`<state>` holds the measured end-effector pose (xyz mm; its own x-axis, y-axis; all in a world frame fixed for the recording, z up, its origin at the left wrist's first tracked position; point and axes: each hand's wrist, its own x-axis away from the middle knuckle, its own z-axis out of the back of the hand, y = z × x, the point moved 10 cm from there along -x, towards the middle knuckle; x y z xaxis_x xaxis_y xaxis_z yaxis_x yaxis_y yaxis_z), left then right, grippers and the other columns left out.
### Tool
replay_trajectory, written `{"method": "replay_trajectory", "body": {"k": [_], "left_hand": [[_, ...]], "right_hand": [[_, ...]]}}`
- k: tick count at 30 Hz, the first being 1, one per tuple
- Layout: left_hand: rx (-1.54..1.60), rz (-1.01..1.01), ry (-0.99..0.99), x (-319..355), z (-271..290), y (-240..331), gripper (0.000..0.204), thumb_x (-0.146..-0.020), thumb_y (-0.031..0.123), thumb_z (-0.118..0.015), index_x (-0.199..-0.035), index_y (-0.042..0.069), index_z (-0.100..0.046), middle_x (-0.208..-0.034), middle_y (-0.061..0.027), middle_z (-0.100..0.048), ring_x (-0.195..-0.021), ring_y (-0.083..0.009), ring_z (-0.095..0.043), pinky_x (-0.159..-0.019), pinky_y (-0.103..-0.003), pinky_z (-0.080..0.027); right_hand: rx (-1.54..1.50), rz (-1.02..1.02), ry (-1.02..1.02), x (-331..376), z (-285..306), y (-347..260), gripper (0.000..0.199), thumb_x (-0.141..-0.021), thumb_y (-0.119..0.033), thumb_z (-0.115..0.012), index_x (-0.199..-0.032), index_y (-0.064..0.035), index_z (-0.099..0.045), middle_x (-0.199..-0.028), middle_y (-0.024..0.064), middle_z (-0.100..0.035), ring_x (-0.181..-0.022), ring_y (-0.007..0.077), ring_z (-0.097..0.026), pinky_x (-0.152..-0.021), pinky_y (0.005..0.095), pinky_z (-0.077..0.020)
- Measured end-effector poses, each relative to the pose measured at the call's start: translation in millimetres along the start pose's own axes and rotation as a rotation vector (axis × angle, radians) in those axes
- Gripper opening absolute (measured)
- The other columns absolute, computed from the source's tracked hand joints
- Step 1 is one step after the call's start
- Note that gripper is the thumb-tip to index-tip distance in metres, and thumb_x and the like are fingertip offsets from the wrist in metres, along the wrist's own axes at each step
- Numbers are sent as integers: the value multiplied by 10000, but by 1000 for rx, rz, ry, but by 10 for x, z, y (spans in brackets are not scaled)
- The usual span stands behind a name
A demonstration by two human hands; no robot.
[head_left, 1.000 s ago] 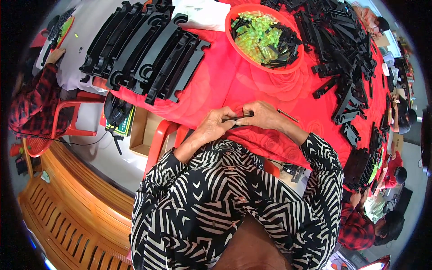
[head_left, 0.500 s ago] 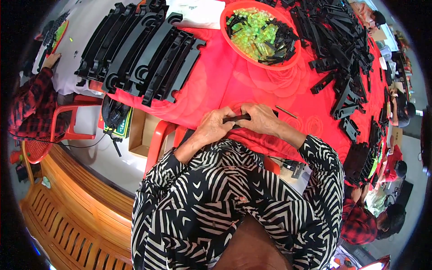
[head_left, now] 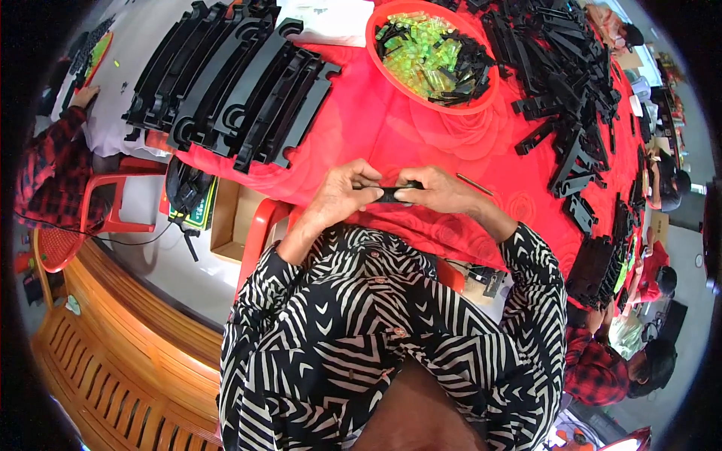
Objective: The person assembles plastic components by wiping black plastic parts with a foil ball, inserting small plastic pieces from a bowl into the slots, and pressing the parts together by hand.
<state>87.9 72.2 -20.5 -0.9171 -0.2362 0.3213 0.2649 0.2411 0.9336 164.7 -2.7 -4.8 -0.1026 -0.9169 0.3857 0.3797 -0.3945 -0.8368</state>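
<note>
Between my two hands, above the near edge of the red-covered table, is a small black plastic part [head_left: 388, 195]. My left hand [head_left: 344, 194] pinches its left end with thumb and fingers. The other end is gripped by my right hand [head_left: 436, 189], with the thumb pressed on it. My fingers hide much of its shape. A thin brown stick-like tool [head_left: 474, 184] lies on the cloth just beyond my right hand.
A red basin [head_left: 421, 107] of yellow-green clear pieces and black parts stands ahead. Long black curved parts [head_left: 256, 98] are lined up at left, and a heap of black parts [head_left: 556, 68] lies at right. A red chair [head_left: 259, 233] is beside me; other people sit around.
Both hands have shifted slightly and turned the black part, so its broader face now shows between my thumbs. The left fingers have opened out a little behind it.
</note>
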Motion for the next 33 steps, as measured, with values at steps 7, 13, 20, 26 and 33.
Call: {"method": "replay_trajectory", "body": {"k": [7, 13, 20, 26, 33], "left_hand": [[160, -31, 73, 27, 121, -33, 337, -752, 18, -634, -1060, -20, -505, -898, -109, -596, -659, -124, -586, -556, -204, -473], [476, -89, 331, 175, 230, -111, 380, -771, 20, -598, -1111, -60, -449, -962, -142, -568, -798, -217, -606, -679, -300, -528], [814, 65, 316, 127, 53, -298, 180, -756, 39, -622, -904, -27, -545, -819, -128, -620, -765, -233, -623, -688, -316, -522], [830, 40, 297, 21, -54, -217, 167, -770, 92, -626, -885, -26, -604, -866, -117, -634, -809, -225, -620, -747, -337, -497], [810, -140, 133, 8, -43, 29, 177, -785, 13, -592, -948, -54, -579, -925, -130, -617, -821, -191, -604, -798, -335, -498]], "right_hand": [[121, -109, 23, -4, 135, -92, 191, -735, -199, -598, -738, -10, -567, -607, 102, -563, -545, 197, -524, -515, 347, -398], [284, -166, 200, 6, 328, -228, 237, -705, -231, -607, -729, 2, -567, -624, 166, -568, -608, 306, -570, -557, 413, -412], [372, -174, 268, -38, 371, -361, 258, -701, -231, -614, -727, 21, -562, -654, 195, -582, -652, 350, -584, -593, 435, -434], [249, -151, 368, -99, 389, -332, 262, -711, -232, -602, -727, 25, -551, -631, 186, -573, -627, 336, -585, -583, 416, -438], [95, -71, 386, -116, 319, -344, 233, -729, -213, -583, -735, 14, -531, -596, 151, -548, -555, 250, -557, -515, 372, -408]]}}
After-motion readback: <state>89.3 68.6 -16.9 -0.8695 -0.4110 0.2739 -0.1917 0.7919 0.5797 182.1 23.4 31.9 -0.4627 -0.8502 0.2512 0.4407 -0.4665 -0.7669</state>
